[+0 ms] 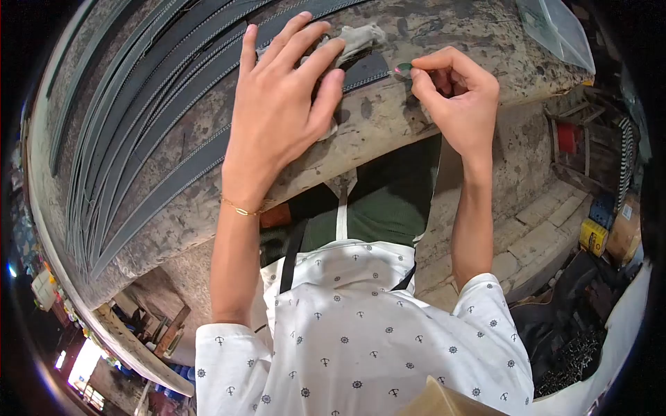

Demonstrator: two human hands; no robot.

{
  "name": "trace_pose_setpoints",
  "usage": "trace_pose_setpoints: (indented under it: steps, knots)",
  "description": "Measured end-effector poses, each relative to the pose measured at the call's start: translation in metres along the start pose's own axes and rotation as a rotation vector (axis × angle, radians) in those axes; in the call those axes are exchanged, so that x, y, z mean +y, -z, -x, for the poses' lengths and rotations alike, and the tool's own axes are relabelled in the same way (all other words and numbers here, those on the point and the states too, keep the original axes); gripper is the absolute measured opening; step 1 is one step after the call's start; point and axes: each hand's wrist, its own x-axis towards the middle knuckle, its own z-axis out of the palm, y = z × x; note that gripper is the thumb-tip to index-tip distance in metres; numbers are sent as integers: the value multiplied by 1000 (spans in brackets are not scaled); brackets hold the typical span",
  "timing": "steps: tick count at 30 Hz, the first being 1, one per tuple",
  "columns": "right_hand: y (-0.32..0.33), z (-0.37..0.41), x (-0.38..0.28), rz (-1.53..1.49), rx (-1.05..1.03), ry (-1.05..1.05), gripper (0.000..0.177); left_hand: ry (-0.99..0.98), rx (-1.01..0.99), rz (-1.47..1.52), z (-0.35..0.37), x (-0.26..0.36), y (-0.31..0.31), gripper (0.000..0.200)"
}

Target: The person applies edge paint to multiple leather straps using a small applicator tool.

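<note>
Shirt sits lowest; beyond it, the left hand lies spread, pressing a cloth onto a dark strap on the worktop, while the right hand pinches a small green piece at the strap's end.

Matt dark straps with stitched edges lay across a rough, stained, stone-like bench; a crumpled pale cloth sat under the left hand, a thin shiny metal bracelet on its wrist. The right hand pinched a small glossy green piece; at one o'clock, a clear glossy plastic bag
</note>
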Motion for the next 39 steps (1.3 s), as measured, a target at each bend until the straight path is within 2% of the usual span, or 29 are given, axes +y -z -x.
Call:
trace_pose_setpoints:
  steps: [7,13,15,18,27,35,39]
  knots:
    - [-3,-1,1,63,-4,37,7,49,2,64,7,-6,-7,40]
    - [-3,-1,0,43,-25,53,7,12,17,52,2,-3,-1,39]
    - [-2,-1,1,36,-29,42,8,129,-120,34,-3,5,10,29]
    - [-3,0,1,10,-36,31,8,111,-47,101,0,4,3,37]
    - [-3,-1,0,-34,-30,19,8,89,-29,68,1,1,1,35]
    - [-2,-2,1,28,-62,108,9,90,-35,67,1,1,1,35]
    - [-3,-2,1,-35,-26,69,10,86,-34,65,1,2,1,35]
